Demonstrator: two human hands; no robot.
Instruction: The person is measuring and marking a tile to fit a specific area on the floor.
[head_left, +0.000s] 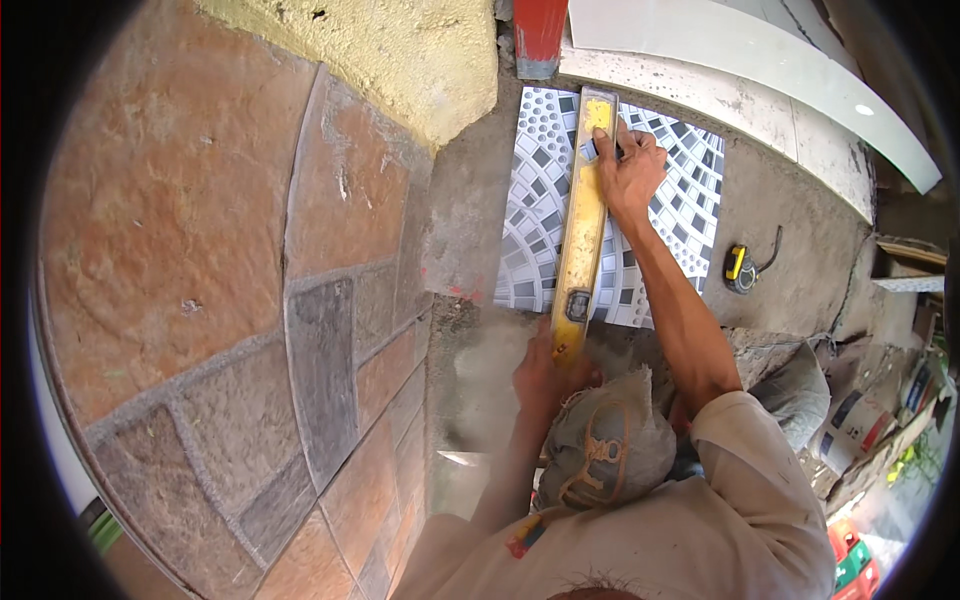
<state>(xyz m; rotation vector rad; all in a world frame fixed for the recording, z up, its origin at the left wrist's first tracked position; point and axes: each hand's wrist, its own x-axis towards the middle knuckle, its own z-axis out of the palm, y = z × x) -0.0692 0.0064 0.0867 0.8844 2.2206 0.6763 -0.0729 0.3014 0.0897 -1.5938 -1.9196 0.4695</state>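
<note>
One tile (680,175) is laid, floor (775,195) at right left bare, and the level (580,240) is gripped by fingers of left hand (538,372), near, and right hand (631,180), far.

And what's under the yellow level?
A patterned tile lies under most of the yellow level, showing on both sides. The strip directly beneath is covered, so I can't see it.

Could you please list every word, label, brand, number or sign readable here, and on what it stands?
No text reads clearly enough to quote.
Yellow level: none legible.
Tape measure: any markings too small to read.
Shirt: colourful print, no clear words.
Grey cloth: orange marks, too unclear to read.
White container: dark marks, too blurred to read.
</note>
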